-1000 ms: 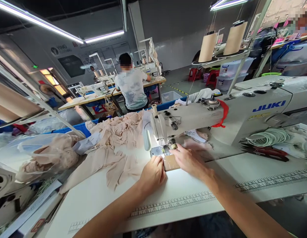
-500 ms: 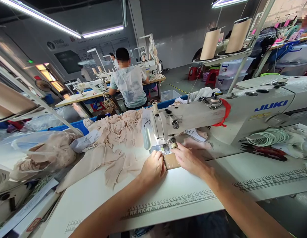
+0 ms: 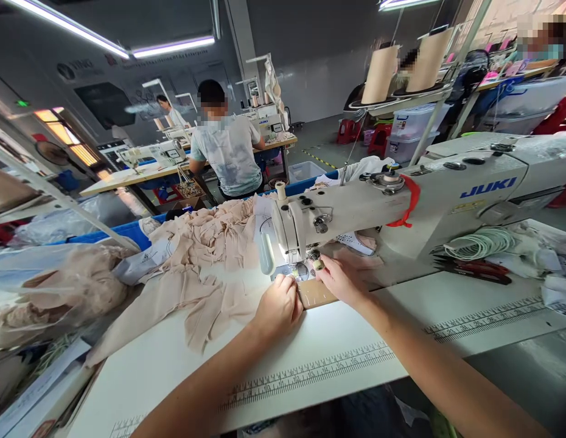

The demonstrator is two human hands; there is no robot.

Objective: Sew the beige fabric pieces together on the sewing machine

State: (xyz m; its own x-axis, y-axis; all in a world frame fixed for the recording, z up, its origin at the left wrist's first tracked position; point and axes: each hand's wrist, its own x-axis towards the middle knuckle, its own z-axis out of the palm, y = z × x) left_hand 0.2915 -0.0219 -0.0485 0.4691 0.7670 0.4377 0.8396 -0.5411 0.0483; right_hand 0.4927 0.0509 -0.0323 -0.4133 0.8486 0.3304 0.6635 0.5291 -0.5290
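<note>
My left hand point(image 3: 279, 301) rests by the needle area of the white sewing machine point(image 3: 351, 213), fingers curled and pressed together at the front of its metal plate point(image 3: 285, 271). What they hold, if anything, is hidden. My right hand point(image 3: 341, 281) is closed, thumb and fingertips beside a small pale knob point(image 3: 318, 264) under the tension spring; whether they grip it or a small piece behind it I cannot make out. A brown plate point(image 3: 317, 293) lies between my hands. Beige fabric point(image 3: 210, 243) is heaped left of the needle.
A clear bag of beige fabric point(image 3: 59, 286) lies at the left. Green cord point(image 3: 481, 244) and red-handled scissors point(image 3: 479, 269) lie at the right. A ruler strip point(image 3: 310, 377) runs along the front edge. Thread cones point(image 3: 380, 74) stand behind; a person point(image 3: 226, 146) sits ahead.
The view has shifted slightly, so most things sit a little further left. Both hands keep nearly the same places at the machine.
</note>
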